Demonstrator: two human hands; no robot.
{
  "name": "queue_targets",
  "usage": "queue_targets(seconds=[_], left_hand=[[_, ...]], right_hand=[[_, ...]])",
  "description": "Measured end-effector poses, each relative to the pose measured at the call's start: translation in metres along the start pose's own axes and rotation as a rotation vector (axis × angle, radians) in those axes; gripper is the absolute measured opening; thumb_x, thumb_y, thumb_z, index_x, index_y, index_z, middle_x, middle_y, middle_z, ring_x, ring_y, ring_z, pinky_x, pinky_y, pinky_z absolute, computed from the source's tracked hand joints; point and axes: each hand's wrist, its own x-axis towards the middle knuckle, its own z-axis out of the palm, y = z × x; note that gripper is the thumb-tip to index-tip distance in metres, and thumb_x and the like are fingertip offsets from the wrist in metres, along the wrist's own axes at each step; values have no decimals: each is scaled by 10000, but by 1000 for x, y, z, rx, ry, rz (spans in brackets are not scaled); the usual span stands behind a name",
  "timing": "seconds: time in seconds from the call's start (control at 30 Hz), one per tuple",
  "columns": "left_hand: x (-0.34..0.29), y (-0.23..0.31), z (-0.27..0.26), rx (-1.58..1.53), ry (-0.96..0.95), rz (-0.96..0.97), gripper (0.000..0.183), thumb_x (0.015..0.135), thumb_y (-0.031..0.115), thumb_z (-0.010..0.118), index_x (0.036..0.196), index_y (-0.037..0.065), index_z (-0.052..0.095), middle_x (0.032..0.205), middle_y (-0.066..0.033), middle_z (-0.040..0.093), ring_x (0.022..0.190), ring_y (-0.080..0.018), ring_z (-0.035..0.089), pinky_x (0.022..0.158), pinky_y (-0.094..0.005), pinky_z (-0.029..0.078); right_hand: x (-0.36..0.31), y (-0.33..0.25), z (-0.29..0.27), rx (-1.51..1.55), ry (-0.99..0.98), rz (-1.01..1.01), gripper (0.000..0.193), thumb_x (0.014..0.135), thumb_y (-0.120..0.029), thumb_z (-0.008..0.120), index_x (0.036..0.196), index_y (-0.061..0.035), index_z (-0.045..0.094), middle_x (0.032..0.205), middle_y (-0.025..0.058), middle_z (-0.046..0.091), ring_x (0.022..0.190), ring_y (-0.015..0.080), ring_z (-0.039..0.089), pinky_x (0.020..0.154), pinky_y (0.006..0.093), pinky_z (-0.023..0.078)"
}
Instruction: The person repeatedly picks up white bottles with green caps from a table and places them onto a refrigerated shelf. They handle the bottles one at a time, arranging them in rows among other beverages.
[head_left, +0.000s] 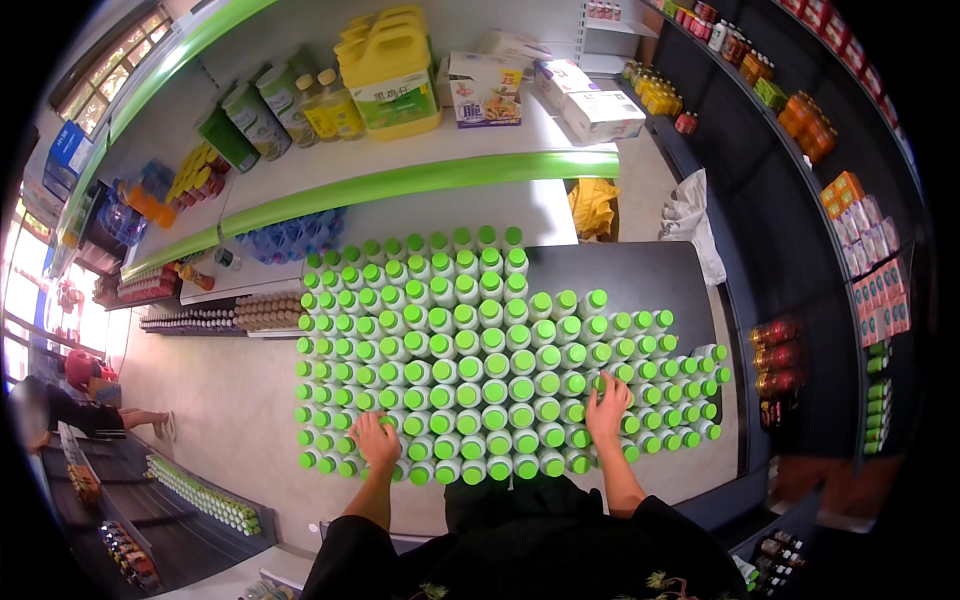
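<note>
Many white bottles with bright green caps [466,343] stand upright in tight rows before me, most of them on a dark tabletop [640,275] whose bare part shows at the far right. My left hand [377,440] rests over the near left rows, fingers spread and bent down against the caps. Over on the right, my right hand [607,408] reaches forward, its fingers apart and touching the caps and necks of bottles there. Neither hand lifts a bottle. Some fingertips are hidden among the bottles.
Beyond the bottles, a white shelf with a green edge [420,178] holds yellow oil jugs [388,80], green tins [243,120] and cartons [603,112]. Dark shelves [760,200] with drinks line the right. A white sack [690,215] lies near them. At far left are a person's legs [135,418].
</note>
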Motion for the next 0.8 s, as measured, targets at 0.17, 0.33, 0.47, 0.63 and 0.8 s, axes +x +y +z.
queue_targets(seconds=[0.17,0.33,0.47,0.63,0.8], left_hand=[[0,-3,1,-5,13,10,187,883,149,586,1050,107,657,1045,-81,642,1111,-298,586,1084,-492,341],[1,0,0,-32,-7,-22,173,881,146,589,1038,107,652,1045,-82,640,1118,-301,584,1096,-490,335],[-2,-2,-1,-31,-16,-46,174,875,141,593,1035,103,649,1043,-79,633,1121,-295,581,1099,-494,332],[0,0,-1,-39,-32,-54,188,860,145,601,1037,104,650,1055,-70,628,1130,-285,573,1097,-493,334],[2,-1,-3,-41,-29,-47,195,853,151,606,1037,105,652,1063,-70,623,1122,-284,572,1097,-492,335]], right_hand=[[0,-2,1,-14,-11,0,570,870,-47,713,1424,-92,587,1330,220,551,1309,425,491,1179,563,335],[-1,0,1,4,17,-13,617,828,-14,676,1433,-98,582,1352,217,539,1322,426,491,1168,550,340],[-2,1,0,67,36,-3,599,816,-3,660,1406,-92,599,1349,207,538,1318,420,495,1157,542,347],[-3,4,0,67,23,18,557,830,-12,665,1380,-78,611,1353,209,532,1323,431,482,1161,552,339],[-1,5,1,63,5,7,540,825,-13,662,1361,-72,617,1343,208,533,1323,423,480,1155,552,333]])
